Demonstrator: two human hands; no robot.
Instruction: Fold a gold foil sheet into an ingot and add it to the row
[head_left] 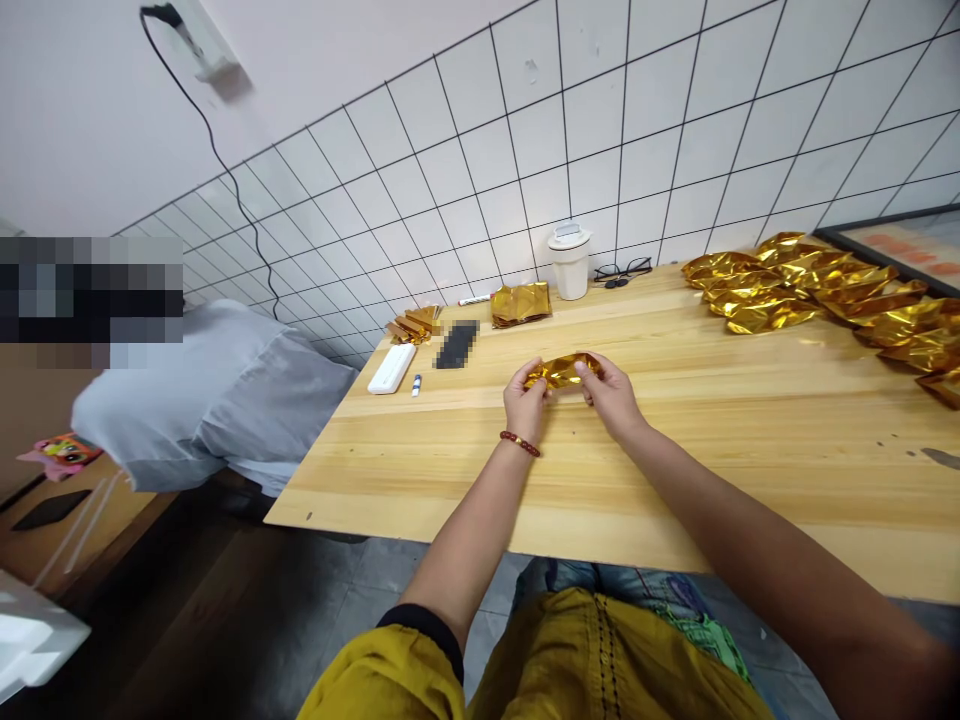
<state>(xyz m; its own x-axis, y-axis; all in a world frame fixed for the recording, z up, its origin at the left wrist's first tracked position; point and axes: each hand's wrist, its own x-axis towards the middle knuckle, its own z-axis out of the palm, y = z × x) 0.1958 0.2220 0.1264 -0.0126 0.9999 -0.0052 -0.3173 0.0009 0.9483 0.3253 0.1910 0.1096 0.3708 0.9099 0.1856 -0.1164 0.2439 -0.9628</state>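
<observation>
A folded piece of shiny gold foil paper (562, 372) is held level between my two hands, just over the wooden table. My left hand (526, 392) pinches its left end, with a beaded bracelet on the wrist. At the other end, my right hand (609, 392) grips with the thumb on top and the fingers behind. The underside of the foil is hidden by my fingers. Beyond my hands lies a flat stack of gold foil sheets (520, 304). To the right, several puffed, folded gold foil pieces (780, 285) lie in rows.
On the table (420, 470) are a white box-like device (392, 368), a small white-and-blue tube (416, 385), a blurred dark phone-like object (457, 345), gold strips (415, 325), a lidded white cup (571, 262) and eyeglasses (622, 271). A person in grey (202, 390) sits at left.
</observation>
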